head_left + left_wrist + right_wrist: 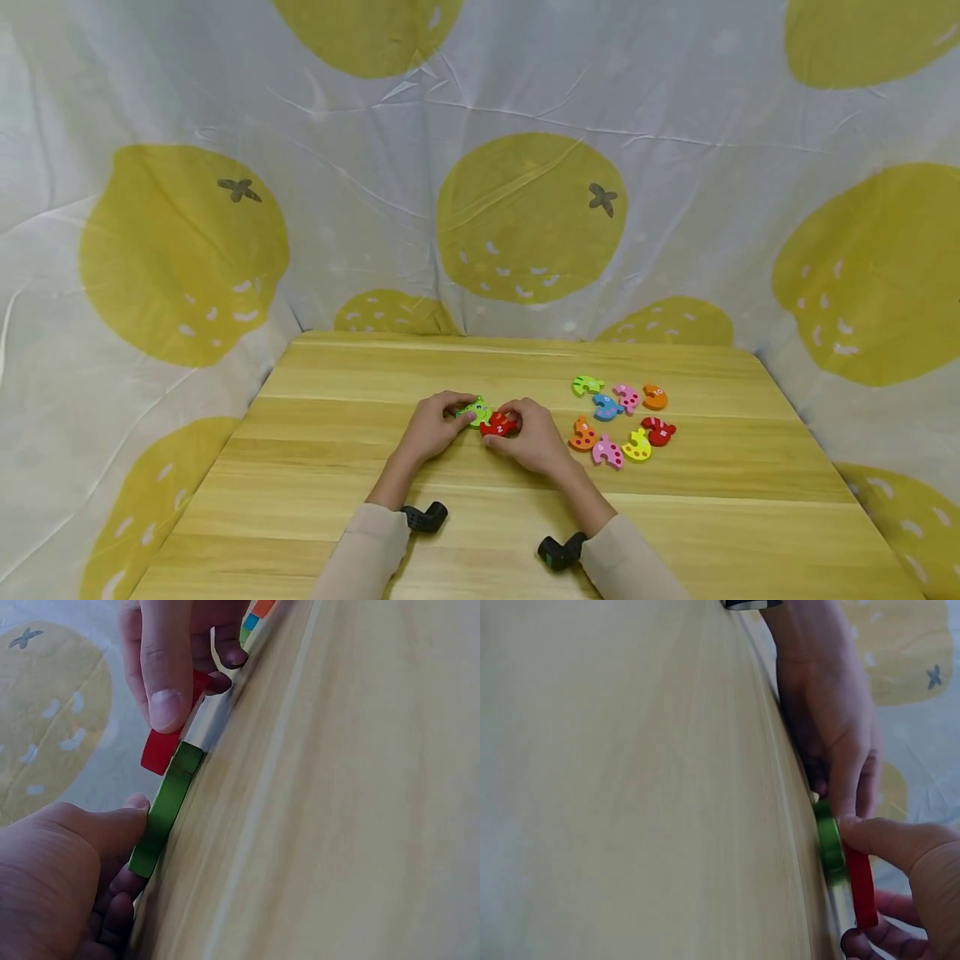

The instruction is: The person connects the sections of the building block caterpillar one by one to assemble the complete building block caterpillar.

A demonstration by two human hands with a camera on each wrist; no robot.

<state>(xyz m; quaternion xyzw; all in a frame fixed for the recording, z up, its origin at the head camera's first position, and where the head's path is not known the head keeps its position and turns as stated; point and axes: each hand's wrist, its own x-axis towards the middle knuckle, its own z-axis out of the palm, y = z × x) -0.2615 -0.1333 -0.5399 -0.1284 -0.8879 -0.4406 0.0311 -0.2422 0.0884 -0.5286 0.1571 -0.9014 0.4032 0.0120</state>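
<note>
My left hand (435, 427) holds a green puzzle piece (477, 410) with a face on it, thumb on the near side and fingers behind. In the left wrist view the green piece lies flat on the wood. My right hand (534, 435) pinches a red puzzle piece (498, 425) marked 2 between thumb and fingers. The red piece (155, 752) is raised a little above the tabletop and overlaps the edge of the green one. In the right wrist view the red piece (861, 889) stands right beside the green piece (829, 844).
Right of my hands lie several loose puzzle pieces, among them an orange one (582, 435), a pink one (607, 452), a yellow one (637, 446), a red one (658, 431) and a blue one (607, 407). The wooden table (337, 375) ends at a lemon-print cloth (360, 208).
</note>
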